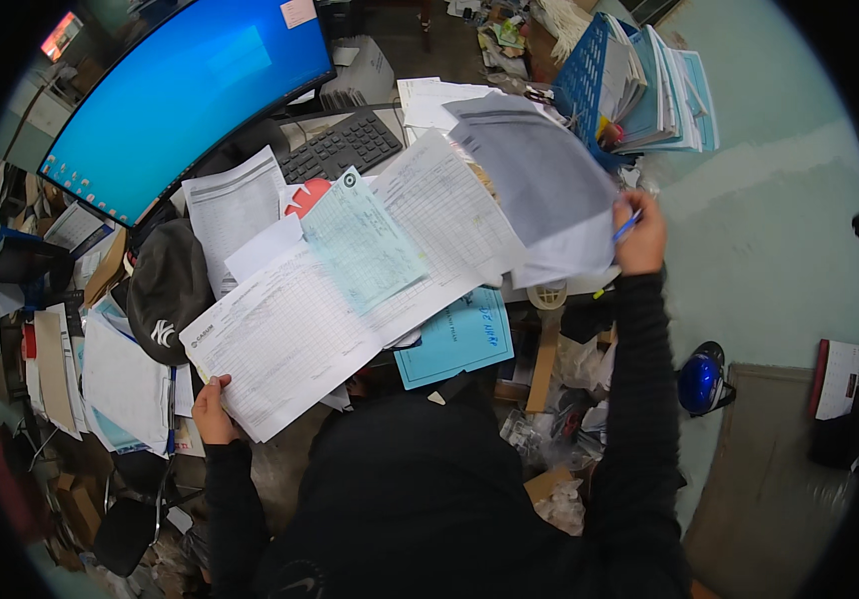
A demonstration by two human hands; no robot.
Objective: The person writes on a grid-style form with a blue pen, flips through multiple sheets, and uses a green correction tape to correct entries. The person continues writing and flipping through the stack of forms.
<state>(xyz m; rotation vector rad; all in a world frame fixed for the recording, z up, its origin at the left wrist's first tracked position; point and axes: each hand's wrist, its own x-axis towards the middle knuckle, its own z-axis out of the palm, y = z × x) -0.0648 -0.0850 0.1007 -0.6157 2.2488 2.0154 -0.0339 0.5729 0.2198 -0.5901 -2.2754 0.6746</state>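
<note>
At the lower left of the desk, my left hand pinches the corner of a white printed form, which lies slanted over other papers. My right hand is closed at the far right with a blue pen in its fingers. It also grips the edge of a grey sheet, blurred and raised, with white paper under it. Between my hands, a pale green slip lies across the form and a gridded sheet. A light blue booklet sticks out below the papers.
A lit monitor and black keyboard stand behind the papers. A dark cap sits at left. At back right is a blue file holder full of folders. Plastic bags lie below the desk; a blue helmet is at right.
</note>
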